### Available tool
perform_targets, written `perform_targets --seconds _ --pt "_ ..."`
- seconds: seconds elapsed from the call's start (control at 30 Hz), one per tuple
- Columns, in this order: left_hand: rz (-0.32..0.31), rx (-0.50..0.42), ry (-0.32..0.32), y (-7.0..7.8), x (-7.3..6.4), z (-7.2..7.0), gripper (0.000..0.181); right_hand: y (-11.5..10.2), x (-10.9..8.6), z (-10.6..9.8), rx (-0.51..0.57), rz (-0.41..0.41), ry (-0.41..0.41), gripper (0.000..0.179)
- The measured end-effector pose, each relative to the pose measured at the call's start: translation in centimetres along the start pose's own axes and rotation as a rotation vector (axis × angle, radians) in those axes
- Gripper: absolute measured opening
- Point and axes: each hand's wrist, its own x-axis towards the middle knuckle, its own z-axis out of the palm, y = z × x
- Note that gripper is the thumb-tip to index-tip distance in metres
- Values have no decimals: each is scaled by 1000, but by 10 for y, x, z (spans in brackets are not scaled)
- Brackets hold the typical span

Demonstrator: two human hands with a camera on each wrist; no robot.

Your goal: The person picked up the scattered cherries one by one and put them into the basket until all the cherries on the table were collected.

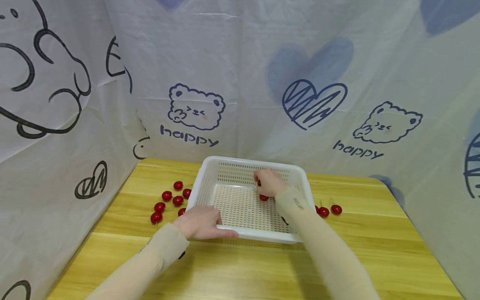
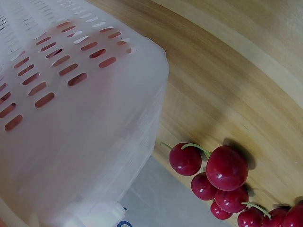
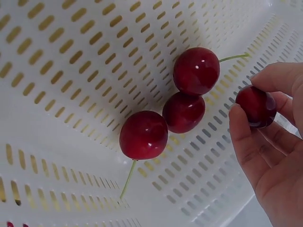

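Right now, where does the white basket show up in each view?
Head: white basket just below the picture's centre, on the table.
Left wrist: its outside fills the upper left, running down the left side.
Right wrist: its inside fills most of the picture.
Shared landmark: red cherries, beside it in head and left wrist, inside it in right wrist.

Left hand (image 1: 201, 223) on basket (image 1: 263, 234), right hand (image 1: 271, 182) inside with cherry (image 1: 264, 198)

Basket (image 1: 240, 208) in all three views
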Motion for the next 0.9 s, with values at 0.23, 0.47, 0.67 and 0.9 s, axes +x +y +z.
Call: perform_targets --seconds 0.23,0.47,0.67,0.9 --pt "-6 21 -2 0 0 -1 61 -1 0 2 17 -14 15 18" --pt "-20 29 -3 1 0 -1 61 -3 0 4 29 -10 -1 20" --pt "-28 22 -9 1 0 0 62 -1 -2 5 46 -3 1 19" --pt "-24 14 -4 2 -1 -1 62 -3 -11 -10 61 7 15 17"
